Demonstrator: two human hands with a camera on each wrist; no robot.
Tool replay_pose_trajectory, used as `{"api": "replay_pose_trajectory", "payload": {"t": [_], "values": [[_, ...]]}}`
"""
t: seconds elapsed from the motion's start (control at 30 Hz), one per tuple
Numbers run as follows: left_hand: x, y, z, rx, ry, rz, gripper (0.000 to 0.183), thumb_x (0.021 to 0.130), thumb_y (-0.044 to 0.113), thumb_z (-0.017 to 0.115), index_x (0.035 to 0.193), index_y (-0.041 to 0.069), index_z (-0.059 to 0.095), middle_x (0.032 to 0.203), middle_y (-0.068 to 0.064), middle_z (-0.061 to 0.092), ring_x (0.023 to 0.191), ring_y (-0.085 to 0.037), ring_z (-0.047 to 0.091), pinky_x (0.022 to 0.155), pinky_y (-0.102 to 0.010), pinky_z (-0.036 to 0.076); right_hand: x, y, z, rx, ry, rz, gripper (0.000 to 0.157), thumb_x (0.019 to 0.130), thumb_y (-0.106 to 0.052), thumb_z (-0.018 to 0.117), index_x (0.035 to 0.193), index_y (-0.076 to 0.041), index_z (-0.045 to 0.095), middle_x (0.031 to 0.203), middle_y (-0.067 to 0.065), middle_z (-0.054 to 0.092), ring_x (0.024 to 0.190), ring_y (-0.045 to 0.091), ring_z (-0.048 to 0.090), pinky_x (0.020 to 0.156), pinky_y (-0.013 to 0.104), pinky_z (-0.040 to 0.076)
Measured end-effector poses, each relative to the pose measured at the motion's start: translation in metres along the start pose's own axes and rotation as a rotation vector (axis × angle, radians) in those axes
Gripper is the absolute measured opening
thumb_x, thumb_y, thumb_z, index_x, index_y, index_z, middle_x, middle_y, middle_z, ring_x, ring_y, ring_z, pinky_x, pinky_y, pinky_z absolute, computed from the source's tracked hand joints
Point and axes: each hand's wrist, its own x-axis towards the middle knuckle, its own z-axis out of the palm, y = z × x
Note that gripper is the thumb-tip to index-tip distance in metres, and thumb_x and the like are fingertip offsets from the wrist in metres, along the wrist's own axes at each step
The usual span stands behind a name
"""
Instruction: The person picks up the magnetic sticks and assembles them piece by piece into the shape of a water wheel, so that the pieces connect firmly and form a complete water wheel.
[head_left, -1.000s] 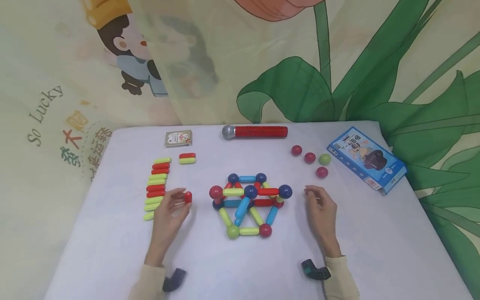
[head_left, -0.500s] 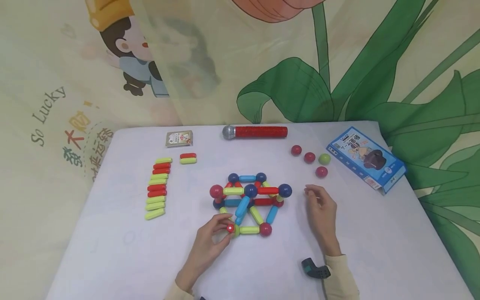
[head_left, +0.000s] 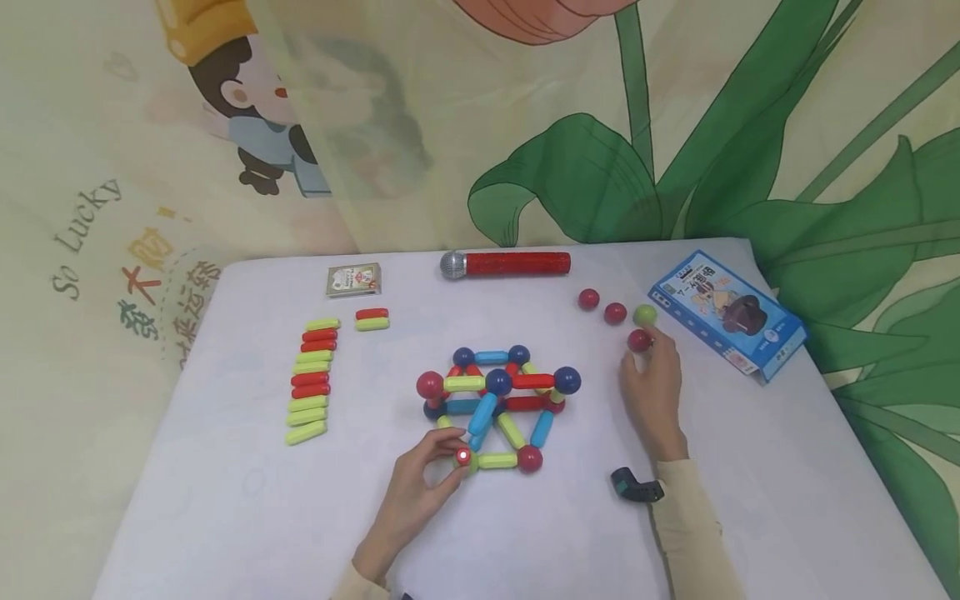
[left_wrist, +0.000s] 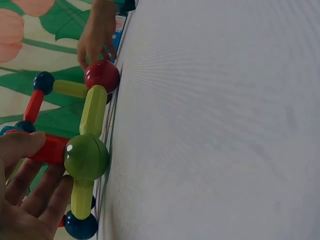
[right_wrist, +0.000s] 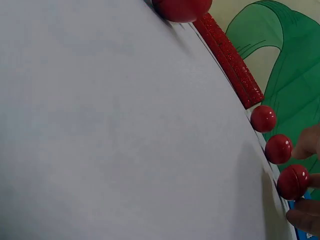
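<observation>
My left hand (head_left: 416,483) pinches a red rod (left_wrist: 52,149) by its sides, with its end against the green ball (left_wrist: 86,157) at the near left corner of a frame of magnetic rods and balls (head_left: 498,382). In the head view that rod points up toward the camera. My right hand (head_left: 654,400) is to the right of the frame, its fingertips (right_wrist: 302,220) around the nearest red ball (right_wrist: 293,181) of a small group on the table. Another red ball (head_left: 529,458) forms the frame's near right corner.
Red and yellow-green rods (head_left: 307,379) lie in a column at left, with two more rods (head_left: 372,320) beside them. A card box (head_left: 354,281), a red microphone (head_left: 517,263) and a blue box (head_left: 727,312) lie along the back. Other loose balls (head_left: 615,313) lie near the blue box.
My left hand has carried the red rod from the left side to the frame's green ball and stays there. My right hand has moved forward to the nearest loose red ball.
</observation>
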Motion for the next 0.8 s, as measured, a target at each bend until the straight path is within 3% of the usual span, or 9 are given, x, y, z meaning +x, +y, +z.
{"api": "replay_pose_trajectory", "payload": {"t": [0.17, 0.3, 0.37, 0.47, 0.53, 0.63, 0.73, 0.8], "values": [[0.001, -0.002, 0.002, -0.003, -0.002, 0.000, 0.054, 0.073, -0.007, 0.077, 0.119, 0.012, 0.058, 0.109, 0.004, 0.068, 0.097, -0.010, 0.065, 0.087, -0.026, 0.053, 0.006, 0.001, 0.002, -0.014, -0.042, 0.036, 0.047, 0.096, -0.013, 0.054, 0.141, -0.008, 0.040, 0.129, 0.014, 0.049, 0.120, 0.030, 0.048, 0.104, 0.047, 0.040], [0.001, -0.002, 0.003, -0.008, -0.008, -0.032, 0.054, 0.073, -0.006, 0.077, 0.119, 0.015, 0.058, 0.107, 0.008, 0.068, 0.097, -0.008, 0.065, 0.088, -0.026, 0.053, -0.001, -0.004, 0.000, 0.034, 0.017, 0.002, 0.045, 0.095, -0.013, 0.058, 0.137, -0.008, 0.045, 0.126, 0.012, 0.052, 0.116, 0.027, 0.051, 0.100, 0.045, 0.045], [0.001, -0.001, 0.002, -0.011, -0.010, -0.042, 0.054, 0.073, -0.006, 0.077, 0.119, 0.015, 0.058, 0.107, 0.008, 0.068, 0.097, -0.008, 0.065, 0.088, -0.027, 0.053, -0.009, -0.011, -0.005, 0.090, 0.084, -0.066, 0.043, 0.093, -0.010, 0.061, 0.134, -0.006, 0.047, 0.125, 0.012, 0.053, 0.118, 0.025, 0.053, 0.100, 0.040, 0.046], [0.001, 0.000, 0.001, -0.016, -0.007, -0.047, 0.053, 0.073, -0.007, 0.077, 0.119, 0.014, 0.058, 0.107, 0.008, 0.068, 0.096, -0.008, 0.065, 0.088, -0.026, 0.053, -0.023, -0.034, -0.015, 0.232, 0.179, -0.234, 0.043, 0.087, 0.001, 0.065, 0.129, -0.001, 0.051, 0.121, 0.014, 0.057, 0.116, 0.026, 0.055, 0.096, 0.026, 0.048], [0.001, 0.001, 0.001, -0.024, -0.004, -0.051, 0.052, 0.074, -0.006, 0.077, 0.118, 0.013, 0.058, 0.106, 0.007, 0.068, 0.097, -0.009, 0.065, 0.088, -0.026, 0.053, -0.037, -0.056, -0.023, 0.344, 0.190, -0.343, 0.045, 0.083, 0.010, 0.066, 0.126, 0.004, 0.052, 0.119, 0.016, 0.058, 0.115, 0.024, 0.057, 0.093, 0.020, 0.047], [0.001, 0.001, 0.001, -0.036, -0.007, -0.050, 0.051, 0.075, -0.006, 0.076, 0.118, 0.013, 0.058, 0.107, 0.006, 0.068, 0.097, -0.009, 0.065, 0.088, -0.026, 0.053, -0.066, -0.090, -0.031, 0.485, 0.132, -0.495, 0.048, 0.077, 0.019, 0.066, 0.122, 0.011, 0.052, 0.117, 0.020, 0.057, 0.115, 0.018, 0.057, 0.091, 0.017, 0.048], [0.001, -0.001, 0.002, -0.045, -0.004, -0.040, 0.051, 0.074, -0.005, 0.076, 0.118, 0.012, 0.058, 0.107, 0.004, 0.068, 0.097, -0.009, 0.065, 0.088, -0.026, 0.053, -0.098, -0.111, -0.025, 0.593, -0.016, -0.612, 0.047, 0.076, 0.018, 0.067, 0.120, 0.012, 0.052, 0.116, 0.022, 0.058, 0.115, 0.015, 0.057, 0.090, 0.022, 0.050], [0.001, -0.002, 0.003, -0.046, 0.000, -0.030, 0.052, 0.074, -0.006, 0.077, 0.119, 0.012, 0.058, 0.106, 0.004, 0.068, 0.096, -0.010, 0.066, 0.089, -0.027, 0.053, -0.116, -0.111, -0.012, 0.624, -0.125, -0.665, 0.047, 0.079, 0.009, 0.071, 0.123, 0.006, 0.053, 0.118, 0.018, 0.059, 0.114, 0.015, 0.058, 0.089, 0.023, 0.051]]}}
